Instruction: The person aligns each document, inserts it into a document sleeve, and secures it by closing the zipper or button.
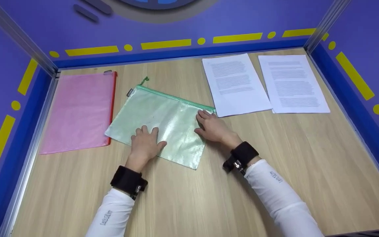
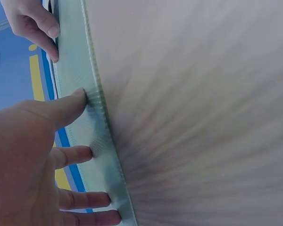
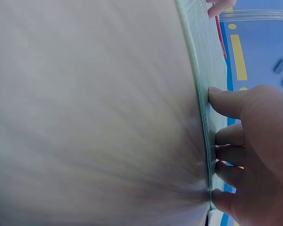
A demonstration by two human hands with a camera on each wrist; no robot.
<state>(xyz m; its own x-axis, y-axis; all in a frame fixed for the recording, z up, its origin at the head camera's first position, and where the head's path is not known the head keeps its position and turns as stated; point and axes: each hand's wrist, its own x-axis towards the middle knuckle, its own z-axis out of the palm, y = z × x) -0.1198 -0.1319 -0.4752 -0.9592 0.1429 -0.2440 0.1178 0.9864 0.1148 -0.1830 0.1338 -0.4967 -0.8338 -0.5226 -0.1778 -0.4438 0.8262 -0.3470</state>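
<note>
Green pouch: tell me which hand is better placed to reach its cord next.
Probably the left hand: it rests on the green pouch, nearer the green cord, while the right hand lies by the other end of the zip edge.

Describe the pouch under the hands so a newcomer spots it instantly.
On the table, look between the pink pouch and the printed sheets. The green pouch lies slanted there, left hand and right hand on it. Its green zip and cord distinguish it from the red-edged pink pouch.
</note>
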